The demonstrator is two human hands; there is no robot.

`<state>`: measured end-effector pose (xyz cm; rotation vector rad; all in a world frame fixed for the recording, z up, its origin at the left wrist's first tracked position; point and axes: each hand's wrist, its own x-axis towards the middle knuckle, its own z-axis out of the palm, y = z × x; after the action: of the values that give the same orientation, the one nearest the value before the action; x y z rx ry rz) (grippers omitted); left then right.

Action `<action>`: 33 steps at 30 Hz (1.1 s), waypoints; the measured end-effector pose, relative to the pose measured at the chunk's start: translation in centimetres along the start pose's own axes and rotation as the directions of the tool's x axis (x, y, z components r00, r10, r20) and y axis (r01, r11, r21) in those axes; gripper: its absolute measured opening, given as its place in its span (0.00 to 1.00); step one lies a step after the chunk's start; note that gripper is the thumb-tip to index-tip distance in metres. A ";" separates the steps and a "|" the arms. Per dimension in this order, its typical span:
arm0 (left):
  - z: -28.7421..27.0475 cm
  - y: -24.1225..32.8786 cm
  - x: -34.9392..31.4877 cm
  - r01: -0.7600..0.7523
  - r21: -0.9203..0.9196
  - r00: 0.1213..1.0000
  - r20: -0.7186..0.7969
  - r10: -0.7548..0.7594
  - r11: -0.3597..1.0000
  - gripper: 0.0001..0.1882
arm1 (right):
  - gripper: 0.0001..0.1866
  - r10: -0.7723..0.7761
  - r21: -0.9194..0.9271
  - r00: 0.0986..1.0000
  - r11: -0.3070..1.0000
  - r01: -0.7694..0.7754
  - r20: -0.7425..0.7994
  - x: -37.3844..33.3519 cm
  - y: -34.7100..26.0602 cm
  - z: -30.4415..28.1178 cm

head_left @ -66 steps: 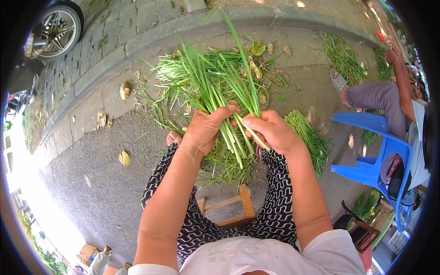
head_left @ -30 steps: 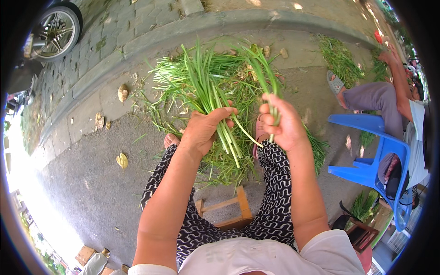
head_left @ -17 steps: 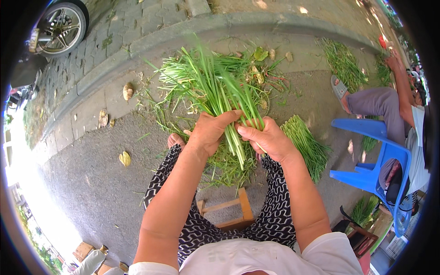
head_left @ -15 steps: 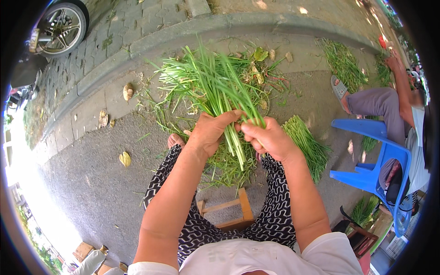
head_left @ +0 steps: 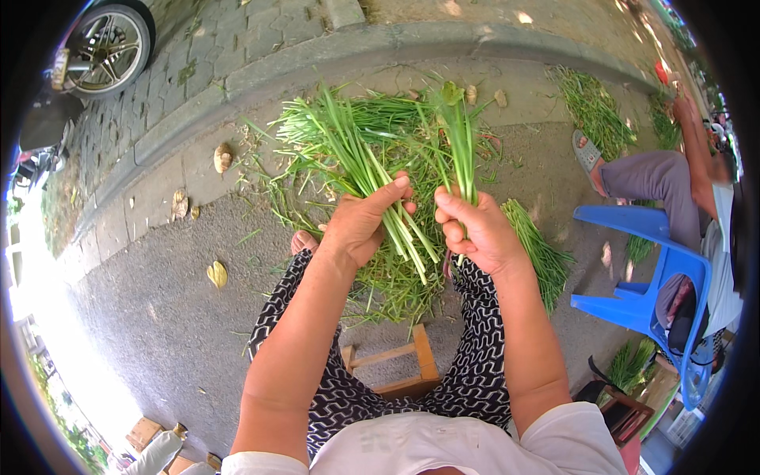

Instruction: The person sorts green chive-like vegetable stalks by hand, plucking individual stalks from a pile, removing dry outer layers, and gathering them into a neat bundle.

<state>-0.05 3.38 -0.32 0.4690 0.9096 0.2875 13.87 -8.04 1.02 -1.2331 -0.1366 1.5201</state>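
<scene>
My left hand (head_left: 366, 224) is closed around a bunch of garlic chives (head_left: 342, 131), green leaves pointing away from me and pale cut ends toward my lap. To its right, my right hand (head_left: 480, 229) grips a smaller bunch of garlic chives (head_left: 461, 150), its leaves standing nearly straight away from me. A gap separates the two hands. Beneath them, a loose heap of chives (head_left: 388, 108) and trimmed scraps (head_left: 396, 294) covers the ground between my feet. Beside my right knee lies a neat pile of chives (head_left: 538, 257), partly hidden by my right hand.
A low wooden stool (head_left: 426, 352) shows between my legs. At the right, a person in grey trousers (head_left: 653, 178) sits by a blue plastic chair (head_left: 645, 273), near more greens (head_left: 594, 111). A stone kerb (head_left: 277, 70) runs across the far side; a wheel (head_left: 111, 47) stands far left.
My hands have moved apart. The right one has shifted right with its smaller bunch, now separate from the left bunch. The person at the right has barely moved.
</scene>
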 end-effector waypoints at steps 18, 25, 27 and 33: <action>-1.0 0.7 0.6 -0.139 -0.230 0.987 -0.106 0.117 0.963 0.11 | 0.12 0.008 -0.142 0.999 0.990 -0.001 0.047 -1.2 -1.1 -0.6; -0.7 0.6 0.5 -0.109 -0.226 0.994 0.005 0.113 0.968 0.12 | 0.15 0.130 -0.419 0.988 0.904 -0.084 0.084 -0.1 0.3 0.1; -0.7 0.6 0.3 -0.095 -0.182 0.993 0.047 0.105 0.979 0.13 | 0.14 0.094 -0.446 0.992 0.894 -0.049 0.080 -0.1 0.2 -0.6; -0.6 0.6 -0.2 -0.063 -0.006 0.995 0.083 0.064 0.998 0.18 | 0.12 -0.042 -0.275 0.997 0.960 0.058 0.066 -1.1 -1.5 -2.0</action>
<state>-0.68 4.00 -0.23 0.5036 0.8141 0.3253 16.14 -9.31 1.83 -1.3926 -0.4289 1.5300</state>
